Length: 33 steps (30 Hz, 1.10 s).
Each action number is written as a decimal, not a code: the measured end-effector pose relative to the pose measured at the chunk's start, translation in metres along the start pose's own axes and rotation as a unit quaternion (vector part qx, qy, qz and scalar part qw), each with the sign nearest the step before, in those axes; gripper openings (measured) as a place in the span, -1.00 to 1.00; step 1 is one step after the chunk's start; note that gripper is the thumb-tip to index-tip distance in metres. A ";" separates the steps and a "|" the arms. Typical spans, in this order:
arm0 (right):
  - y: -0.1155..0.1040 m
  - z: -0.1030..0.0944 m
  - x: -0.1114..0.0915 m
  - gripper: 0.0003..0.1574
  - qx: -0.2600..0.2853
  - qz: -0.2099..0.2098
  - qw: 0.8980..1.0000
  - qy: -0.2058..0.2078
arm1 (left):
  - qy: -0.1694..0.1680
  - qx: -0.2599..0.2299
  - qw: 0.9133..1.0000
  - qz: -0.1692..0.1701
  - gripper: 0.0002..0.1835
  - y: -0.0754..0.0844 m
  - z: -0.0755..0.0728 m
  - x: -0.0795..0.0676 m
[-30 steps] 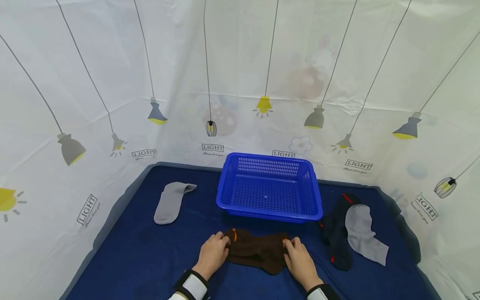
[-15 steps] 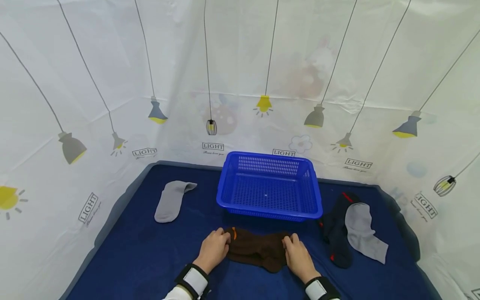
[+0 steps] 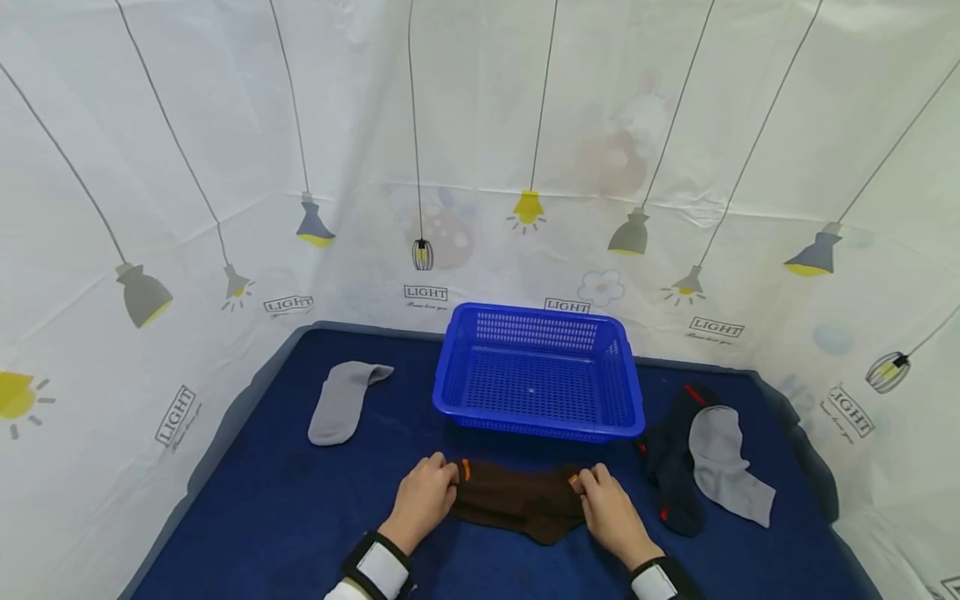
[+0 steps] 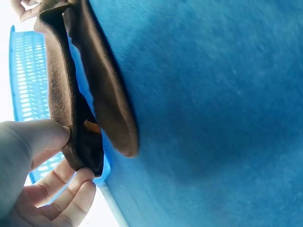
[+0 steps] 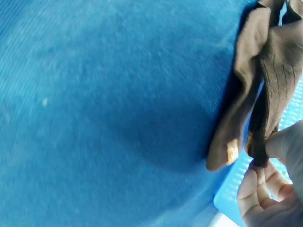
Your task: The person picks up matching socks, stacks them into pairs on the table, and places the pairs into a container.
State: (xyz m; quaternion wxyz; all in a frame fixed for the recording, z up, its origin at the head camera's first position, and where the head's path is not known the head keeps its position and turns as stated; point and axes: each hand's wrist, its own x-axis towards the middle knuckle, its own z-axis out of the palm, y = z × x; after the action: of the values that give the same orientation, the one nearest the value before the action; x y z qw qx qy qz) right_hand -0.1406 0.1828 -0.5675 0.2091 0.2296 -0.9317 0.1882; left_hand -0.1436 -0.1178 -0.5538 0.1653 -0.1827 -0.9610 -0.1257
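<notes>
Nearest, the left hand (image 3: 422,498) and the right hand (image 3: 611,512) each pinch one end of a brown sock (image 3: 502,496) between thumb and fingers, drawing it out left to right over the blue cloth (image 3: 285,517). Along its near side runs a loose brown piece (image 4: 111,104), gripped by neither hand. A light, even pull at both ends probably works best, the two pieces' edges matched so they lie flush. Farther right, a dark sock (image 3: 677,471) touches a grey sock (image 3: 723,467); farther left lies another grey sock (image 3: 339,408). Beyond, the blue basket (image 3: 540,422) stands centrally.
</notes>
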 end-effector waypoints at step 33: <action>0.016 0.016 -0.008 -0.69 -0.013 -0.020 0.999 0.034 | -0.072 -0.015 0.997 -0.018 -0.83 0.008 0.012 -0.008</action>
State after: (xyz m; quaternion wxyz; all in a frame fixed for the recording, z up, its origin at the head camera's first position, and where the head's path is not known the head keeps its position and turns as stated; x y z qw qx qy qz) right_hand -0.1472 0.1916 -0.5883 0.2477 0.2389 -0.9216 0.1795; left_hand -0.1368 -0.1098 -0.5659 0.0907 -0.1761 -0.9716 -0.1292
